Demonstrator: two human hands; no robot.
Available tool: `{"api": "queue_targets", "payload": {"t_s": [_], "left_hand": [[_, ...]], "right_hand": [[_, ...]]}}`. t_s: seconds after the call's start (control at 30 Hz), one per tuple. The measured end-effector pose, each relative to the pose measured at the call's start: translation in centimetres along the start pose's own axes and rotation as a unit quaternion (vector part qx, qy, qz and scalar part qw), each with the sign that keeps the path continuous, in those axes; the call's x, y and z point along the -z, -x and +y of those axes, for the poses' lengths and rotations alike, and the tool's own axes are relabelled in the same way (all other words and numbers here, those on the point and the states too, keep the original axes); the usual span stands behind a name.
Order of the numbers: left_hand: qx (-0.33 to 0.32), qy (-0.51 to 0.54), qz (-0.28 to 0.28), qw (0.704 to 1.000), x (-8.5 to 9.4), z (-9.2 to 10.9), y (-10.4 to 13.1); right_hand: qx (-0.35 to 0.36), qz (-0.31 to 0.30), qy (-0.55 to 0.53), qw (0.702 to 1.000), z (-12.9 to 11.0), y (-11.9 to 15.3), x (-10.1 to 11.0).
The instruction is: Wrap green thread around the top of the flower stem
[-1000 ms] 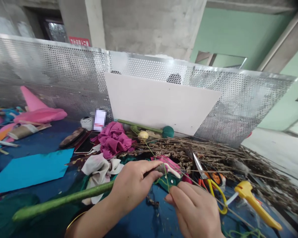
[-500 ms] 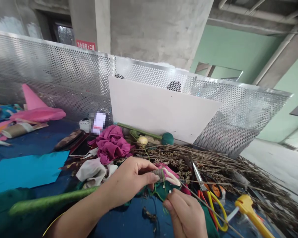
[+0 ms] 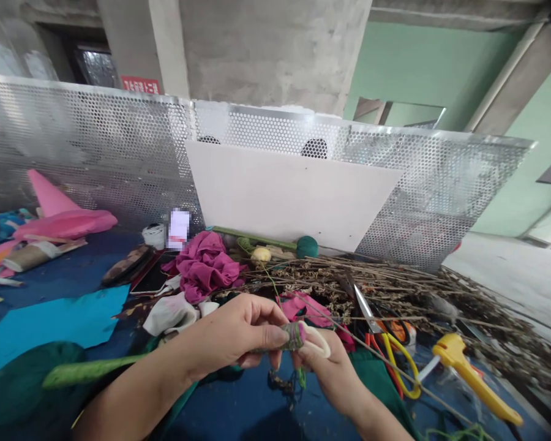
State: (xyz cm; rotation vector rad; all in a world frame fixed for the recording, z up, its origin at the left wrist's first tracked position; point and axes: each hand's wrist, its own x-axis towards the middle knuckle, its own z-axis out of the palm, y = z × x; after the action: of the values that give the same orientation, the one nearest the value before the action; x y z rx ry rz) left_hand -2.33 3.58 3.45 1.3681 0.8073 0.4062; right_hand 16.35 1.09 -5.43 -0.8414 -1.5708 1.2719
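Above the cluttered blue tabletop (image 3: 257, 410), the left hand (image 3: 232, 337) pinched a green-wrapped stem (image 3: 96, 369) at its bud end while the right hand (image 3: 333, 373), fingers closed, wound green thread (image 3: 298, 376) around it, apparently mid-binding, needing steady tension next

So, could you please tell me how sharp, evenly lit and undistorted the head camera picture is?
Head view: soft daylight, no hard shadows; mild glare on the perforated metal screen; wide-angle bending curves its top edge; both hands, left and right, are fairly sharp; one small patch behind the magenta cloth is deliberately blurred.
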Motion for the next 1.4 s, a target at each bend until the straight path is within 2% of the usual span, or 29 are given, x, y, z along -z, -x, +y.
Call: {"api": "queue_targets", "payload": {"t_s": [0.07, 0.27, 0.67, 0.8, 1.07, 1.27, 1.4], "left_hand": [[0.002, -0.009, -0.005, 1.000, 0.0, 0.0, 0.1], [0.029, -0.019, -0.017, 0.999, 0.2, 0.4, 0.4], [0.044, 0.004, -0.042, 0.998, 1.5, 1.2, 0.0], [0.048, 0.007, -0.046, 0.998, 1.5, 0.8, -0.2], [0.058, -0.038, -0.036, 0.997, -0.5, -1.2, -0.4], [0.062, -0.143, -0.003, 0.988, -1.5, -2.4, -0.2], [0.071, -0.217, -0.013, 0.973, -1.5, -3.2, 0.1]], "right_hand": [[-0.038, -0.017, -0.062, 0.997, 0.0, 0.0, 0.1], [-0.071, -0.048, -0.174, 0.981, 0.2, 0.0, 0.0], [-0.117, -0.019, -0.302, 0.946, 0.3, 0.0, -1.5], [-0.148, -0.017, -0.332, 0.931, 0.0, -0.2, -1.5], [-0.248, -0.035, -0.338, 0.907, 0.1, -0.9, -0.2], [-0.245, -0.016, -0.289, 0.925, 0.0, -1.0, 0.2], [-0.235, -0.016, -0.238, 0.942, -0.9, -0.8, -0.2]]}}
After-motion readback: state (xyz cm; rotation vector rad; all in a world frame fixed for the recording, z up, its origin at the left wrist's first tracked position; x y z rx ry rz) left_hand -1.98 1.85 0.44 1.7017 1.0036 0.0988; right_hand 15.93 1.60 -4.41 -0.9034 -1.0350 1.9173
